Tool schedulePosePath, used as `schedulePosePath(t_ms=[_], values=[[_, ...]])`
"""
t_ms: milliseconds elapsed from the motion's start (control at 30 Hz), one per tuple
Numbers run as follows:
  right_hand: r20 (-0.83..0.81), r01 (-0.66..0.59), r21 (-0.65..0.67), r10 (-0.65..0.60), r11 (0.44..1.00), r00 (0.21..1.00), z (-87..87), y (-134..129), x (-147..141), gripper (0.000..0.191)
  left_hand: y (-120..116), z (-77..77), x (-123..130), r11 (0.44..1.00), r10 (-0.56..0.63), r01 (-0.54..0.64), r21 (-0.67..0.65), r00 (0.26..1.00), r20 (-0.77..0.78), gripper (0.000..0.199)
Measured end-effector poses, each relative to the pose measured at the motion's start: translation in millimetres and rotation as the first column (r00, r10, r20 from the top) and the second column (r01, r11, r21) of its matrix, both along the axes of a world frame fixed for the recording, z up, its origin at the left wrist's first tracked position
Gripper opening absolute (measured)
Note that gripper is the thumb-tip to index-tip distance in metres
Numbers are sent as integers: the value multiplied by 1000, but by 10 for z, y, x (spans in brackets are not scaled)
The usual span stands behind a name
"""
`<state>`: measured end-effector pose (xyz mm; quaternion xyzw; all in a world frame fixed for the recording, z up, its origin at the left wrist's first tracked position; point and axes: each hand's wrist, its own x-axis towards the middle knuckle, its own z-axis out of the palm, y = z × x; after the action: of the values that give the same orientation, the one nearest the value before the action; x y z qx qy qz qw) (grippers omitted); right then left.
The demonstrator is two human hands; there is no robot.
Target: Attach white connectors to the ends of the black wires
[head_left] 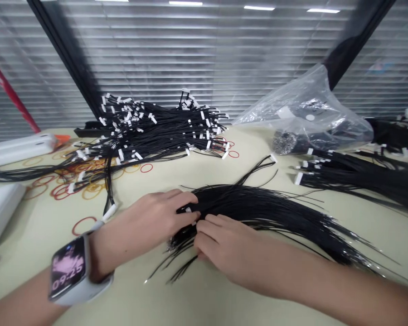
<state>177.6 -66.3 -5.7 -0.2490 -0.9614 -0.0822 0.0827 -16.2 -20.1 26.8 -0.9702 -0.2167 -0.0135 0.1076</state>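
A thick bundle of loose black wires lies across the table in front of me, with bare or metal-tipped ends fanning out to the right. My left hand is closed at the bundle's left end, thumb and fingers pinched about some of the wires beside a small white connector. Close against it, my right hand has its fingers curled round black wires at the same end; its fingertips are partly hidden. Several wire ends stick out below both hands. A smartwatch sits on my left wrist.
Behind lies a heap of black cables with white connectors. Red and yellow rubber bands are scattered at left near white boxes. At right are a clear plastic bag and another cable bundle. Window blinds stand behind.
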Motion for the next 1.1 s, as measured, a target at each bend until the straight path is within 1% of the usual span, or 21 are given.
schedulePosePath(t_ms=[67, 133, 200, 267, 367, 433, 500, 567, 633, 733, 800, 867, 1000, 1067, 1100], values=[[30, 14, 29, -15, 999, 999, -1, -10, 25, 21, -1, 2, -4, 1000, 3, -3, 29, 1000, 24, 21], [45, 20, 68, -23, 997, 999, 0, -2, 42, 26, -4, 3, -1, 1000, -1, -1, 24, 998, 68, 22], [26, 28, 116, -32, 993, 999, -17, 31, 41, 30, -2, 1, 3, 1000, -19, 18, 21, 996, 85, 23], [-29, 23, 154, -18, 988, 999, -51, 86, 25, 30, 11, -7, 1, 998, -43, 40, 47, 997, 68, 23], [-123, -21, 134, 38, 991, 992, -96, 189, -3, 24, 49, -34, -21, 995, -51, 47, 94, 997, 50, 24], [-174, -68, 98, 84, 993, 981, -98, 248, -8, 25, 79, -68, -38, 994, -30, 22, 111, 997, 71, 25], [-188, -133, 84, 147, 988, 971, -78, 283, 0, 27, 107, -112, -44, 994, 14, -27, 105, 992, 122, 27], [-163, -202, 73, 211, 977, 964, -47, 293, 12, 28, 126, -158, -31, 993, 90, -103, 59, 976, 196, 30], [-118, -221, 50, 226, 974, 967, -22, 282, 22, 25, 134, -191, -5, 984, 179, -175, -37, 948, 262, 32], [-92, -157, 17, 158, 987, 983, -17, 250, 29, 19, 129, -211, 36, 958, 265, -209, -194, 905, 333, 28], [-105, -124, 2, 123, 992, 987, -25, 234, 32, 16, 122, -210, 52, 943, 294, -207, -260, 884, 364, 26], [-113, -125, -9, 123, 992, 986, -23, 225, 34, 16, 116, -209, 58, 931, 314, -208, -298, 873, 372, 25], [-122, -186, -35, 181, 982, 976, 46, 213, 9, 22, 115, -214, 64, 918, 329, -214, -333, 881, 341, 25], [-110, -215, -83, 205, 973, 972, 108, 218, -29, 24, 119, -220, 70, 915, 336, -224, -335, 883, 327, 26], [-110, -224, -143, 209, 964, 972, 143, 230, -56, 23, 122, -223, 73, 915, 340, -230, -330, 882, 327, 27]])
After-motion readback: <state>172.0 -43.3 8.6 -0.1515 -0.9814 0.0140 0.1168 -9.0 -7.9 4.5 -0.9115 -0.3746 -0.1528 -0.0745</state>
